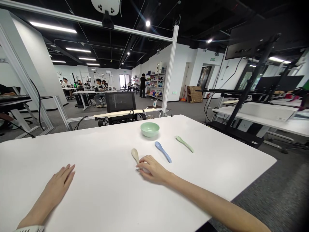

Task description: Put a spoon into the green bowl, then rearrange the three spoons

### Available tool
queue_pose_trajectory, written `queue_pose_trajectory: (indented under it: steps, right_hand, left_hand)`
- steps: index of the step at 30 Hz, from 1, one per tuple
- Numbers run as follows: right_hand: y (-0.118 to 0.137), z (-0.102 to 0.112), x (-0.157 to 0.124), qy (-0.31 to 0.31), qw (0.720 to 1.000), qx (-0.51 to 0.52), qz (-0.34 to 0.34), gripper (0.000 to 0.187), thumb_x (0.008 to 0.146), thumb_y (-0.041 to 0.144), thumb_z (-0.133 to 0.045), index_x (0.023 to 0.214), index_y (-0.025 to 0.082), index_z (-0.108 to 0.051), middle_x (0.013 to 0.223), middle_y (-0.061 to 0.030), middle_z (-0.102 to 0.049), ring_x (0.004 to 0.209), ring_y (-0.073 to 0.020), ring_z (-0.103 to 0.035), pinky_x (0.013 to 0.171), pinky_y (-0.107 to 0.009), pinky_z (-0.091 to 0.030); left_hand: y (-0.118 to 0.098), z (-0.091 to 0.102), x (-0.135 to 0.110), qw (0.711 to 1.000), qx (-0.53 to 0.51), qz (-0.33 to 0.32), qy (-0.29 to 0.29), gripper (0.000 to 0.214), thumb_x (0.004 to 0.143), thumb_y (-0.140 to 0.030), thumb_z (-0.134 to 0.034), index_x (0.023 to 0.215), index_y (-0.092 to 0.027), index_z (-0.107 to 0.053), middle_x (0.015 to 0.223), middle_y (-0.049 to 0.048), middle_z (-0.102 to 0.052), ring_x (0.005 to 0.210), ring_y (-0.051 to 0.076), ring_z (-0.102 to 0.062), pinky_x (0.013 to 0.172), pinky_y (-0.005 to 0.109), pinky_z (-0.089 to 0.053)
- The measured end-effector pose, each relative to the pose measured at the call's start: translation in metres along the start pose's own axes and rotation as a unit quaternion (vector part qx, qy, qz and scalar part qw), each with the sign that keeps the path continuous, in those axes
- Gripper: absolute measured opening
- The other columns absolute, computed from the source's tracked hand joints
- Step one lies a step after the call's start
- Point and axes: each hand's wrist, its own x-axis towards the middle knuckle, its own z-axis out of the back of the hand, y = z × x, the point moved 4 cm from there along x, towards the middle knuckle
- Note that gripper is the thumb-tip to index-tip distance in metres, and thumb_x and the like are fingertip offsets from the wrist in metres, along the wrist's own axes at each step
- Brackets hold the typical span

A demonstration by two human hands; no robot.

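Three slender spoons share a white table [101, 145] with a pale green bowl [150, 129], its inside too little visible from this angle to tell whether anything sits in it. A person's right hand [151, 169] closes over the handle of the cream spoon [134, 154], fingers curled and hiding most of the handle, while the rounded head points away from the person. The left hand [60, 183] rests open and palm-down on the tabletop, holding nothing. Just beyond the right hand lie a blue spoon [163, 151] and a sage-green spoon [184, 143]. Apparently light, stiff and smooth, the cream spoon looks somewhat slippery and best taken by its narrow handle.
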Motion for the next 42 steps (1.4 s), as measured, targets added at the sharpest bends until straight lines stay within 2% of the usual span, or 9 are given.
queue_pose_trajectory:
  steps: [5,10,15,20,32,34,36,40,42]
  right_hand:
    - [0.001,-0.001,-0.001,0.006,1.000,-0.002,-0.003,0.021,0.101,0.019,-0.066,0.122,0.023,-0.070,0.114,-0.0112,-0.073,0.101,-0.0233,-0.068,0.091,-0.041,-0.056]
    - [0.000,-0.001,-0.001,0.010,1.000,-0.012,-0.009,0.023,0.101,0.015,-0.065,0.122,0.022,-0.070,0.114,-0.0118,-0.072,0.103,-0.0231,-0.068,0.092,-0.040,-0.056]
    - [0.002,0.000,0.000,-0.006,1.000,-0.006,0.005,0.022,0.102,0.015,-0.063,0.121,0.021,-0.071,0.113,-0.0114,-0.073,0.101,-0.0227,-0.067,0.092,-0.039,-0.056]
    - [0.002,0.000,0.000,-0.003,1.000,-0.004,0.005,0.022,0.102,0.014,-0.063,0.121,0.021,-0.071,0.113,-0.0113,-0.072,0.101,-0.0224,-0.067,0.092,-0.039,-0.056]
    - [-0.001,-0.002,0.000,0.003,1.000,-0.015,0.009,0.024,0.102,0.015,-0.061,0.124,0.022,-0.070,0.115,-0.0120,-0.073,0.103,-0.0228,-0.067,0.093,-0.040,-0.056]
    - [-0.008,0.007,0.003,-0.008,1.000,-0.029,0.009,0.025,0.104,0.017,-0.059,0.126,0.022,-0.069,0.116,-0.0129,-0.073,0.105,-0.0236,-0.068,0.094,-0.042,-0.056]
    - [-0.025,0.025,0.004,-0.036,0.998,-0.051,-0.018,0.026,0.107,0.020,-0.055,0.129,0.022,-0.069,0.119,-0.0142,-0.073,0.109,-0.0253,-0.069,0.096,-0.044,-0.056]
    - [-0.082,0.071,-0.008,-0.101,0.979,-0.102,-0.144,0.033,0.110,0.029,-0.046,0.132,0.022,-0.070,0.128,-0.0159,-0.073,0.121,-0.0292,-0.068,0.107,-0.051,-0.054]
    - [-0.114,0.086,-0.023,-0.089,0.966,-0.127,-0.208,0.039,0.110,0.030,-0.043,0.136,0.022,-0.070,0.136,-0.0167,-0.073,0.129,-0.0315,-0.066,0.114,-0.055,-0.050]
  left_hand:
    - [0.002,-0.002,0.001,1.000,-0.014,-0.005,-0.019,0.072,0.100,-0.049,-0.026,0.151,-0.015,-0.062,0.164,0.0142,-0.058,0.157,0.032,-0.049,0.127,0.051,-0.043]
    - [0.008,-0.008,0.002,0.999,-0.033,0.001,0.000,0.080,0.098,-0.055,-0.024,0.155,-0.010,-0.058,0.168,0.0174,-0.053,0.160,0.035,-0.044,0.130,0.055,-0.039]
    - [0.011,-0.010,0.004,0.999,-0.039,-0.007,-0.002,0.077,0.098,-0.056,-0.026,0.154,-0.014,-0.059,0.167,0.0165,-0.054,0.159,0.036,-0.045,0.130,0.054,-0.040]
    - [0.013,-0.013,0.005,0.999,-0.038,-0.010,-0.015,0.078,0.099,-0.056,-0.025,0.153,-0.011,-0.060,0.166,0.0182,-0.056,0.158,0.037,-0.047,0.128,0.058,-0.042]
    - [0.012,-0.013,0.004,0.999,-0.043,-0.012,-0.005,0.083,0.100,-0.059,-0.021,0.155,-0.008,-0.057,0.168,0.0207,-0.052,0.160,0.038,-0.043,0.130,0.059,-0.038]
    - [0.013,-0.013,0.005,0.999,-0.042,-0.014,-0.009,0.083,0.099,-0.058,-0.022,0.154,-0.008,-0.058,0.167,0.0207,-0.053,0.159,0.038,-0.045,0.129,0.059,-0.039]
    - [0.014,-0.014,0.005,0.999,-0.042,-0.016,-0.014,0.082,0.099,-0.058,-0.023,0.154,-0.009,-0.059,0.166,0.0200,-0.054,0.159,0.038,-0.045,0.129,0.059,-0.040]
    - [0.017,-0.016,0.005,0.999,-0.042,-0.015,-0.023,0.079,0.099,-0.058,-0.025,0.152,-0.012,-0.060,0.165,0.0176,-0.056,0.158,0.037,-0.047,0.128,0.059,-0.041]
    - [0.018,-0.017,0.006,0.999,-0.043,-0.017,-0.029,0.078,0.099,-0.058,-0.026,0.152,-0.013,-0.061,0.165,0.0169,-0.057,0.158,0.037,-0.047,0.128,0.059,-0.042]
